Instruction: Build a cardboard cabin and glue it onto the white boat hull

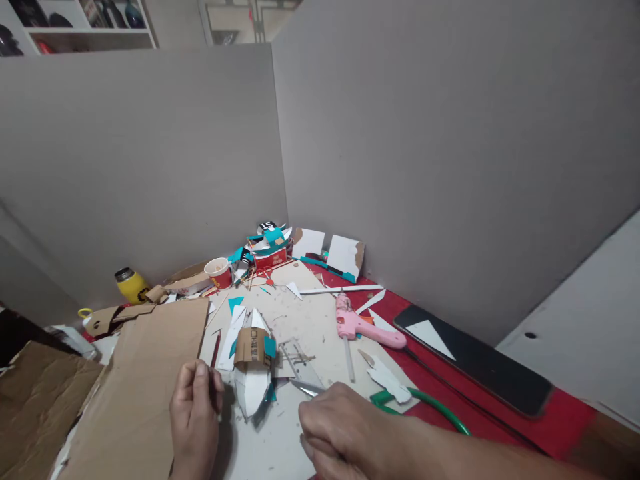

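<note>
- Since the counter [320,320] is thick with offcuts, everything below is placed against the folded paper-and-cardboard model [254,373] near its front edge, which looks to be the piece being worked on.
- The big brown cardboard sheet [145,387] lies just left of the model; I would leave it there as a backstop so the model cannot slide away.
- The dark phone [475,363] lies well to the model's right, out of the way.
- The pink glue gun [367,327] rests to the model's right and a little behind; its nozzle is best kept pointed away from the white paper.
- The left hand [195,413] sits just left of the model, fingers curled shut around what seems a thin stick or pencil; a light grip should suit.
- The right hand [345,427], in front of and right of the model, is closed over a thin metal blade [306,388] aimed at it; short, slow strokes seem wise.
</note>
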A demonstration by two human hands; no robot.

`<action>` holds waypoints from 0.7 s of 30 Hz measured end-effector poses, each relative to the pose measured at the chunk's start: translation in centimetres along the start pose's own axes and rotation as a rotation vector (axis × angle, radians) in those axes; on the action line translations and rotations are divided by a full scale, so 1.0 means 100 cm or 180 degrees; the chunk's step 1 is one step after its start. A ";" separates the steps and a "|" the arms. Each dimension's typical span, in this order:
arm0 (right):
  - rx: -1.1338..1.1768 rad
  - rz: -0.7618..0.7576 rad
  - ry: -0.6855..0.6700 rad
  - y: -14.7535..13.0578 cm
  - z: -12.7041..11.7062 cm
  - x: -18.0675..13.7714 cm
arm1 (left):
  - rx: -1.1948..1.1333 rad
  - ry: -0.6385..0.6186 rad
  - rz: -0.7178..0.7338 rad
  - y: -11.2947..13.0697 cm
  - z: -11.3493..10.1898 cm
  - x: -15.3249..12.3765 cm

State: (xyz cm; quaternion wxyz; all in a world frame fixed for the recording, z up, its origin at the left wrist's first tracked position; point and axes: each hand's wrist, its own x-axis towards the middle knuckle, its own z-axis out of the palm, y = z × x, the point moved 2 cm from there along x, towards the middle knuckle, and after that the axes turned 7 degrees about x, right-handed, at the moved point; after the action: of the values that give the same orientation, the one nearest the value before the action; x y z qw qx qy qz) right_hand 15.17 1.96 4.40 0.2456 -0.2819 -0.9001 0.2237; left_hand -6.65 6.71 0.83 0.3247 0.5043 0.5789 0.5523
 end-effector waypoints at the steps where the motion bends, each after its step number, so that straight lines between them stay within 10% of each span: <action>1: -0.0068 -0.0086 -0.0093 0.001 0.000 0.000 | 0.0038 -0.0003 -0.0037 0.000 0.000 0.000; 21: 0.0131 -0.0886 -0.0341 0.007 0.001 -0.001 | 0.0545 0.0291 0.0767 0.029 0.001 -0.019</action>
State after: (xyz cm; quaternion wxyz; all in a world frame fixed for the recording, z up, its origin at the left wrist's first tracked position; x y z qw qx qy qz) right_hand 15.47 2.36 3.95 0.2316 -0.1370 -0.9375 0.2205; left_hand -5.36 4.64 3.32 0.1852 0.5703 0.5734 0.5583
